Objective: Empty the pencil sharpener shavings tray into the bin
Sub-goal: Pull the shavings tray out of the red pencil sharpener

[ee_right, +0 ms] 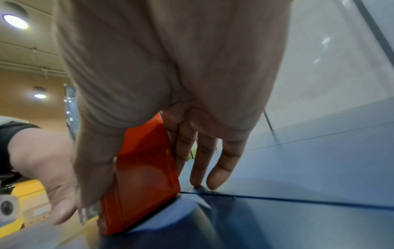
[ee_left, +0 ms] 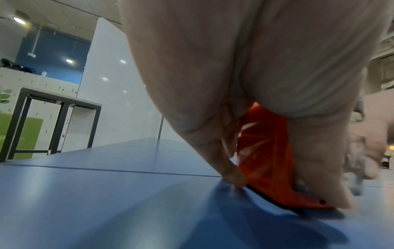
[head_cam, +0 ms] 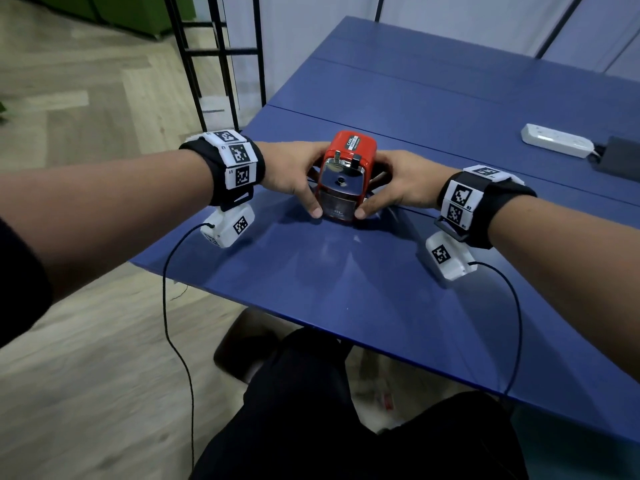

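1. Two hands, left hand (head_cam: 294,174) and right hand (head_cam: 398,183), clasp the red sharpener (head_cam: 346,168) on the blue table (head_cam: 433,289), fingers round its sides.
2. Tray (head_cam: 337,206) seated at front; a jerk spills shavings.
3. Bin unseen.

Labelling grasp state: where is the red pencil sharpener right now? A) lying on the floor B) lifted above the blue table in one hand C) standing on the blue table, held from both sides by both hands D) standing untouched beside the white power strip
C: the red pencil sharpener stands on the blue table, left hand and right hand gripping its sides.
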{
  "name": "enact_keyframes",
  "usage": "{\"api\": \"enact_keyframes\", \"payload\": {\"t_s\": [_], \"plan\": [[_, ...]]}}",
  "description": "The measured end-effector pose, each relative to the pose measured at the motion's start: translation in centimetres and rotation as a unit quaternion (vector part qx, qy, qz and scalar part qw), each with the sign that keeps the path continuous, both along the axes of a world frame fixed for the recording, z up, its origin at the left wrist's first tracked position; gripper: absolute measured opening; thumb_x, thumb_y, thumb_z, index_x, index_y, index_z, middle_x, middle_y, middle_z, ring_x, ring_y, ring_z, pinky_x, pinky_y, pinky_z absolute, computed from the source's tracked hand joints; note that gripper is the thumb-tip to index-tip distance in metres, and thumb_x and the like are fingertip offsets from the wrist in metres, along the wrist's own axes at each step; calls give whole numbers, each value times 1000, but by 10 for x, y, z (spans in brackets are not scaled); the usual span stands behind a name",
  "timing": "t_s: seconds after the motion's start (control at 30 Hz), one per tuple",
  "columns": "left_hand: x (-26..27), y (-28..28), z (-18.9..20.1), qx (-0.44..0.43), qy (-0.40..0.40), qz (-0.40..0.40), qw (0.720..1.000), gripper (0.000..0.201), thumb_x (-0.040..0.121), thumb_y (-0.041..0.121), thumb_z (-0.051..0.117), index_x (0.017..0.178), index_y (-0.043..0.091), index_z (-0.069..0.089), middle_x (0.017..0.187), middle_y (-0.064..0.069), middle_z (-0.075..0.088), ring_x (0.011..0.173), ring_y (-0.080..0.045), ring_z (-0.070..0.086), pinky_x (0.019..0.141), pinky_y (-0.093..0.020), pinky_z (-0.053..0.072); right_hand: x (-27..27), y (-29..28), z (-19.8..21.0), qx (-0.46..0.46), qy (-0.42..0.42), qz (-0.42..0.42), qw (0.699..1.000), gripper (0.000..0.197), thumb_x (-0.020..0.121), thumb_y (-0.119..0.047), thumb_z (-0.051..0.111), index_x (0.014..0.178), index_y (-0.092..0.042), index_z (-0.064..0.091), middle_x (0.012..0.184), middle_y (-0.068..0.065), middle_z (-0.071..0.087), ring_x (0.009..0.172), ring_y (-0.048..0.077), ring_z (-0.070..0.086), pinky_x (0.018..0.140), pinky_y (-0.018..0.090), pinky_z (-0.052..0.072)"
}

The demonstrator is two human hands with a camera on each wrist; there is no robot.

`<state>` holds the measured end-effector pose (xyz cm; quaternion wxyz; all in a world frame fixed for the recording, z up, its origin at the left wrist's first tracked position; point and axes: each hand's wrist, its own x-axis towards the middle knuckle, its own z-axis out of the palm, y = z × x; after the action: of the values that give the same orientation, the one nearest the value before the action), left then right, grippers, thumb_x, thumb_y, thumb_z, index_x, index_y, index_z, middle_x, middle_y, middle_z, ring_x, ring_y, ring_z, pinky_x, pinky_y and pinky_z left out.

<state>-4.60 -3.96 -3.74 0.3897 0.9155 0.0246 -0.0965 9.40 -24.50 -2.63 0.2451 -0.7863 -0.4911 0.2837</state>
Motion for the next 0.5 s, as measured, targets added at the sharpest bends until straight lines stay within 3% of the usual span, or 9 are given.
{"api": "enact_keyframes", "payload": {"t_s": [0.07,0.17,0.3,0.43,0.5], "plan": [[-10,-6,-1,30,2,41,999,107,52,39,102,144,30,48,133,16,67,121,-12,67,107,-41,52,-2,0,-2,-1,-2,-7,1000,69,68,-16,99,128,-27,68,116,-5,79,106,13,74,90,25,56],[-32,-28,-4,122,-14,138,983,106,44,67,95,134,30,51,121,13,69,109,-14,68,98,-38,55,-3,-1,-7,7,4,-19,1000,63,68,-13,96,124,-24,69,114,0,80,105,17,75,92,29,58],[-50,-63,-8,158,-27,217,963,97,54,82,82,126,23,57,107,8,69,97,-17,66,85,-36,56,-2,0,-5,-6,23,-14,1000,61,70,-10,95,123,-22,69,112,1,80,101,14,76,87,25,55],[-47,-88,-14,203,-46,297,932,96,58,88,74,118,16,55,103,3,66,93,-24,63,74,-35,49,-6,-1,0,-6,32,-5,999,78,57,-25,93,129,-22,64,118,3,79,109,21,76,100,42,59],[-46,-98,-17,214,-46,326,920,81,60,88,72,100,19,55,89,4,60,83,-24,57,66,-32,41,-8,-2,2,12,57,-6,998,79,58,-25,89,131,-16,62,125,15,74,115,28,73,106,58,55]]}}
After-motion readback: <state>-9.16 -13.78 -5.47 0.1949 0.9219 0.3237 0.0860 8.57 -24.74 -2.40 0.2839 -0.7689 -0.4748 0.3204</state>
